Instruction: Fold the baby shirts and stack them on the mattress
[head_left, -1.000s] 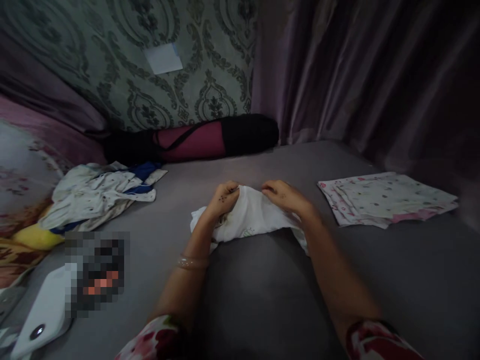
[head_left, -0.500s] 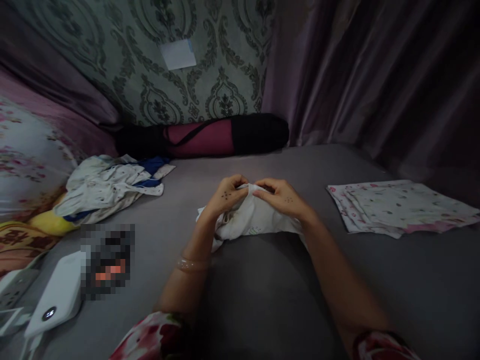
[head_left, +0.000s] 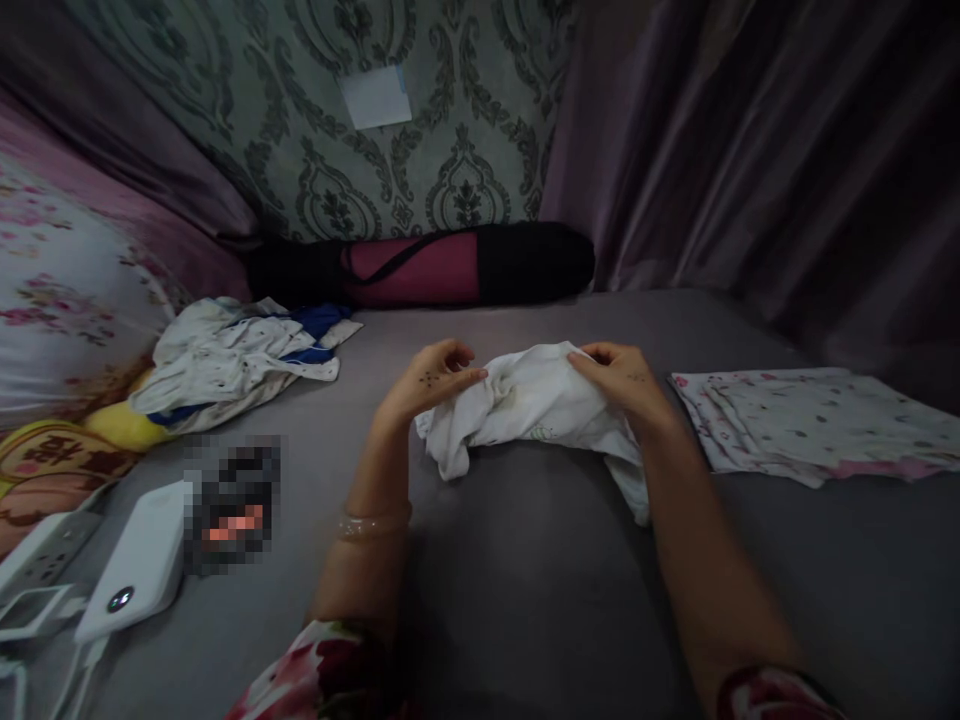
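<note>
A crumpled white cloth (head_left: pixel 534 412) lies on the grey bed surface (head_left: pixel 525 580) in front of me. My left hand (head_left: pixel 431 378) pinches its left top edge with curled fingers. On the cloth's right top edge, my right hand (head_left: pixel 622 372) has its fingers closed in a grip. The cloth bunches between the two hands, and a loose end hangs down toward my right forearm.
A folded floral cloth (head_left: pixel 814 420) lies flat at the right. A heap of white and blue clothes (head_left: pixel 240 352) sits at the left by a flowered pillow (head_left: pixel 67 300). A white power bank (head_left: pixel 139 560) rests at the lower left. A rolled maroon mat (head_left: pixel 427 268) lies along the wall.
My hands have moved apart along the cloth's top edge, spreading it wider. The camera view has shifted slightly to the left.
</note>
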